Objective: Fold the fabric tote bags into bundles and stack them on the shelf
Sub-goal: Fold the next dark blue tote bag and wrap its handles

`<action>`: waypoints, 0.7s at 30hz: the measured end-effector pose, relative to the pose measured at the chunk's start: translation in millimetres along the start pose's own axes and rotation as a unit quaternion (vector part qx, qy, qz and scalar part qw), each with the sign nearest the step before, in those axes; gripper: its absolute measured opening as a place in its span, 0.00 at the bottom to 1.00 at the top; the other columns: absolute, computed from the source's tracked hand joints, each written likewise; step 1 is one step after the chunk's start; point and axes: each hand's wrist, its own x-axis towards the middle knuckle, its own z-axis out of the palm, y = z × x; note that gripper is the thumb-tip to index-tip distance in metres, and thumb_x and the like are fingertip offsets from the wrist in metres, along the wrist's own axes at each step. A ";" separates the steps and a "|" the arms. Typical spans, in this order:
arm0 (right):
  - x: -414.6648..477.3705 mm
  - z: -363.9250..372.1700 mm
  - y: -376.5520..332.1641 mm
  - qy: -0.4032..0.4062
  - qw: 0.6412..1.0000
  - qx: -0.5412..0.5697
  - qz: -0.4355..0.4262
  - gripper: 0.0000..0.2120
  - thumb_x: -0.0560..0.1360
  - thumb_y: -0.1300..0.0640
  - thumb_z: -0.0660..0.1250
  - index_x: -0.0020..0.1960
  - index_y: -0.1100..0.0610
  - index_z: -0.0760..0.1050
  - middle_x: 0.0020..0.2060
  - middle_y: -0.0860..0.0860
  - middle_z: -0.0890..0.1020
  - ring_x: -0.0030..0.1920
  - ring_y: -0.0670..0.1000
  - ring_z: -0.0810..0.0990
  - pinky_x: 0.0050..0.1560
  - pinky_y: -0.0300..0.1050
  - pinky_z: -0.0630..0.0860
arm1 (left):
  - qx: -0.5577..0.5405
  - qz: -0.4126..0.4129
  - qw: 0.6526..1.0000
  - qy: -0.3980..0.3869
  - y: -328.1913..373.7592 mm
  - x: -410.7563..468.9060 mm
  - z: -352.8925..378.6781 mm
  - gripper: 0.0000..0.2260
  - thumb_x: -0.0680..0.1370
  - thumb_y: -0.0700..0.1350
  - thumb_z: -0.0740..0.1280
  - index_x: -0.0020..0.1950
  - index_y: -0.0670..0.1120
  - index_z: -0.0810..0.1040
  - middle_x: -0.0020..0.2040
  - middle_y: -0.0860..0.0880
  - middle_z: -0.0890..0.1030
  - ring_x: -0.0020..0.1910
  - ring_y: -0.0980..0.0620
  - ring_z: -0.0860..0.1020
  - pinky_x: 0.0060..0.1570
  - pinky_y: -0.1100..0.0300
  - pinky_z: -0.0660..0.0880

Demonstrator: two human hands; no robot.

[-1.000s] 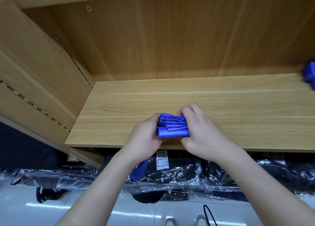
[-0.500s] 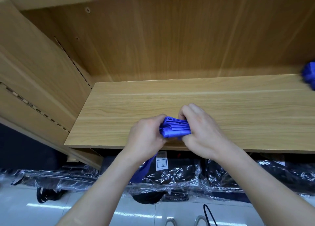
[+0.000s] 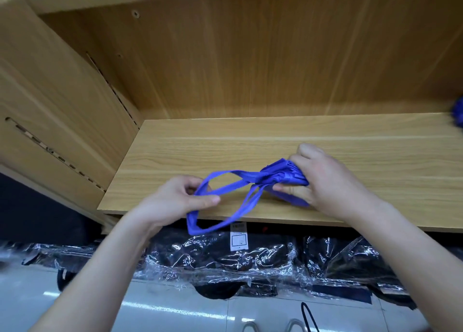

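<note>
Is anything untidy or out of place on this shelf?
Only the straps: they trail loose from the folded blue bundle in the right hand, one loop pinched by the left hand, another drooping over the shelf edge.
</note>
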 end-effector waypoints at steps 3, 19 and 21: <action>0.0 1.3 -2.1 -0.015 1.000 -0.019 0.012 0.29 0.69 0.29 0.53 0.45 0.55 0.71 0.45 0.48 0.71 0.42 0.51 0.71 0.41 0.43 0.68 | -0.297 0.040 0.954 0.011 -14.8 -2.0 -9.4 0.22 0.56 0.54 0.83 0.42 0.43 0.84 0.40 0.45 0.84 0.41 0.51 0.83 0.42 0.62 0.79; 8.6 -13.1 -14.7 -0.113 0.993 -0.041 0.012 0.22 0.73 0.34 0.60 0.44 0.52 0.59 0.36 0.44 0.69 0.38 0.51 0.68 0.37 0.45 0.57 | -0.062 0.202 0.937 0.277 13.1 -35.3 -15.8 0.13 0.72 0.50 0.71 0.56 0.54 0.78 0.53 0.53 0.80 0.55 0.56 0.77 0.56 0.60 0.73; 12.0 -16.7 -15.6 -0.119 0.991 -0.055 -0.006 0.23 0.73 0.33 0.60 0.44 0.51 0.58 0.36 0.44 0.70 0.38 0.52 0.68 0.37 0.46 0.57 | 0.153 0.356 0.891 0.236 18.2 -49.3 -11.9 0.16 0.72 0.54 0.71 0.57 0.51 0.79 0.56 0.51 0.78 0.58 0.53 0.75 0.60 0.61 0.71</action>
